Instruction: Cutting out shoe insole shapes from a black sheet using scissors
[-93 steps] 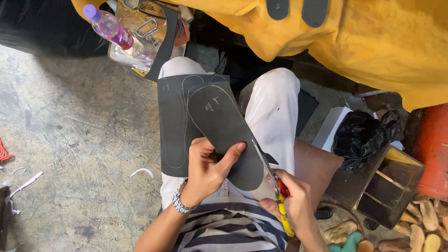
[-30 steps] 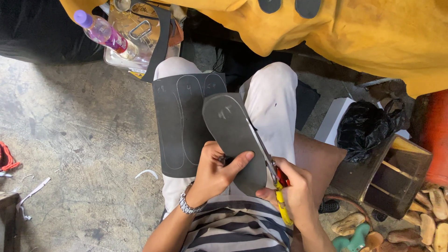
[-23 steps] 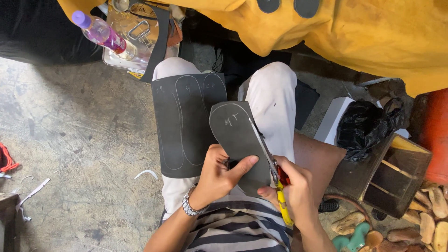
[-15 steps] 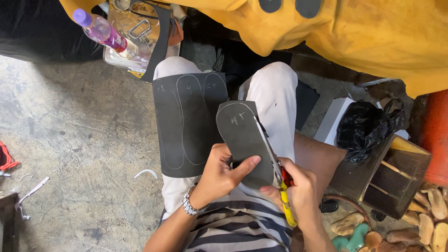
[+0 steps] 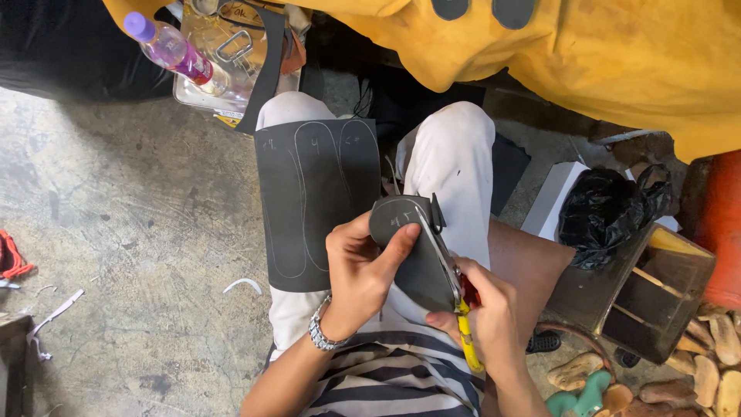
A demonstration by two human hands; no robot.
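My left hand grips a dark grey sole-shaped cutout above my lap, thumb on top of it. My right hand holds scissors with red and yellow handles, the blades running along the cutout's right edge. A dark grey sheet with pale sole outlines drawn on it lies flat on my left thigh, just left of the cutout. I sit in white trousers and a striped shirt.
A clear bottle with a purple cap lies on a tray at the top. A yellow cloth hangs at the top right. A black bag, a dark wooden box and wooden shoe forms sit at the right. Scraps litter the concrete floor.
The sole cutout has been turned and drawn toward me off the sheet, and the scissors have advanced along its right edge toward the tip.
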